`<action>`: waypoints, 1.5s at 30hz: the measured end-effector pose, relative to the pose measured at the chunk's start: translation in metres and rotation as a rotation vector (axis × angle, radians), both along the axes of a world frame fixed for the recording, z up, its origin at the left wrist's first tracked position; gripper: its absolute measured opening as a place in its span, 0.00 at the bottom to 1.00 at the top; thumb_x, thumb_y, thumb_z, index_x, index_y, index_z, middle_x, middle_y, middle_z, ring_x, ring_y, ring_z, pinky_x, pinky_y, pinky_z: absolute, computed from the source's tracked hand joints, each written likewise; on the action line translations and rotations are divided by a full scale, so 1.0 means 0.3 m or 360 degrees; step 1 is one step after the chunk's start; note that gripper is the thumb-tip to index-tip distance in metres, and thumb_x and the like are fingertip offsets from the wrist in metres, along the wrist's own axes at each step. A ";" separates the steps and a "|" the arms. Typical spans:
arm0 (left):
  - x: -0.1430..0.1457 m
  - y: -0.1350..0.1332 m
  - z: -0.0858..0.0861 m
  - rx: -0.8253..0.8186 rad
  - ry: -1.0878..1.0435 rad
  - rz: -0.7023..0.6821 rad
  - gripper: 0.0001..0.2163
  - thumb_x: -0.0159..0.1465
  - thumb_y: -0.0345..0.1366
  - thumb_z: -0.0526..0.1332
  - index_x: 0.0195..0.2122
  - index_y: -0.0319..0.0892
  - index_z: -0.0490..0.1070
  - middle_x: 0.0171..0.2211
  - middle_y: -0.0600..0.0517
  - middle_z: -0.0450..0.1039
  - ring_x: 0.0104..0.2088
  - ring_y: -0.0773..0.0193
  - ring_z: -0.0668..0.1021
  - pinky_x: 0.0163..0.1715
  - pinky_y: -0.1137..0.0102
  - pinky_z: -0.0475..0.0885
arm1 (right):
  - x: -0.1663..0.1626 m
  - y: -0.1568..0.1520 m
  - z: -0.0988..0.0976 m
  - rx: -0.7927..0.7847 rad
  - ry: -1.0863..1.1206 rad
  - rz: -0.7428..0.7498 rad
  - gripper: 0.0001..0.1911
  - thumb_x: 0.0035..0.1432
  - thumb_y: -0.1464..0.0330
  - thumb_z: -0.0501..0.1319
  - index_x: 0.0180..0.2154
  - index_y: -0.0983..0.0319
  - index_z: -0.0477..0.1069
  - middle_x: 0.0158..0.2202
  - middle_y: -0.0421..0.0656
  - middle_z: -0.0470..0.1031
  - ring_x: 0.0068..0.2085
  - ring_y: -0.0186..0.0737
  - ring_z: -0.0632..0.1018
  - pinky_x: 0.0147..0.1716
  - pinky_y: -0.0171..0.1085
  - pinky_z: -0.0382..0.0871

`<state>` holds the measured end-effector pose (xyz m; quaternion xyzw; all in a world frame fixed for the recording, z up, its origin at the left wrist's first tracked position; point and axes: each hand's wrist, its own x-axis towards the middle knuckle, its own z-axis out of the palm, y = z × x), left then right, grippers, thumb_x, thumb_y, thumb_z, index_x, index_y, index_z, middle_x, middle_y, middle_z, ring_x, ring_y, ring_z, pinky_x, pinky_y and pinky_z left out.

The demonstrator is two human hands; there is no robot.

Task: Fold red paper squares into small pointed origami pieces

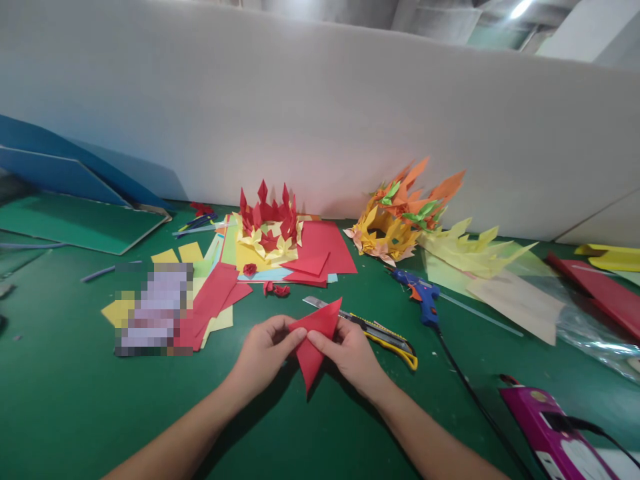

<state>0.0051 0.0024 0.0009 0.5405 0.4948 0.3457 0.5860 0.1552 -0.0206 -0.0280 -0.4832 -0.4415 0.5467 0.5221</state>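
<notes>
Between my two hands is a folded piece of red paper [314, 353], held above the green table [240, 433] with one point up to the right and another pointing down. My left hand [267, 350] pinches its left side, thumb on the front face. On the right side, my right hand [353, 350] grips it the same way, the two thumbs close together near the middle. Fingers behind the paper are partly hidden. Just beyond my right hand lies a yellow-and-black utility knife [387, 339], its blade [315, 303] showing past the paper.
A red and yellow paper crown [270, 230] stands on paper sheets at the back; an orange and yellow one [395, 227] is to its right. A blue glue gun [423, 293] trails a cord toward a magenta power strip [550, 427]. Red paper strips [213, 303] lie left.
</notes>
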 end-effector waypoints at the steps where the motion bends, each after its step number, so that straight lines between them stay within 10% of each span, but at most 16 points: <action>1: -0.001 0.000 -0.002 0.0011 0.0025 0.0002 0.11 0.50 0.43 0.63 0.23 0.41 0.70 0.20 0.56 0.70 0.22 0.67 0.70 0.24 0.72 0.64 | 0.001 0.001 0.001 -0.0002 -0.0010 0.0002 0.15 0.45 0.60 0.68 0.34 0.62 0.76 0.35 0.44 0.81 0.35 0.46 0.79 0.38 0.44 0.72; 17: 0.018 -0.007 -0.021 -0.0129 -0.0285 0.0211 0.15 0.48 0.47 0.65 0.21 0.43 0.62 0.17 0.60 0.64 0.19 0.70 0.65 0.21 0.74 0.60 | -0.007 0.009 0.020 -0.0124 -0.0120 0.0015 0.15 0.41 0.59 0.67 0.29 0.63 0.75 0.23 0.40 0.77 0.21 0.35 0.72 0.23 0.35 0.68; 31: 0.019 -0.009 -0.037 0.0588 0.0555 0.0221 0.06 0.59 0.39 0.50 0.26 0.47 0.57 0.21 0.56 0.66 0.25 0.60 0.72 0.27 0.66 0.67 | -0.036 -0.004 0.015 -0.0132 -0.0072 -0.0069 0.18 0.42 0.55 0.66 0.22 0.64 0.70 0.14 0.36 0.68 0.18 0.32 0.68 0.18 0.31 0.61; 45: 0.004 -0.012 -0.013 0.0494 0.0637 0.0155 0.08 0.58 0.40 0.50 0.23 0.47 0.55 0.20 0.57 0.63 0.23 0.61 0.70 0.25 0.68 0.64 | 0.064 0.041 0.037 0.0075 0.0328 -0.0711 0.16 0.40 0.58 0.69 0.21 0.62 0.69 0.18 0.36 0.70 0.19 0.29 0.68 0.19 0.29 0.63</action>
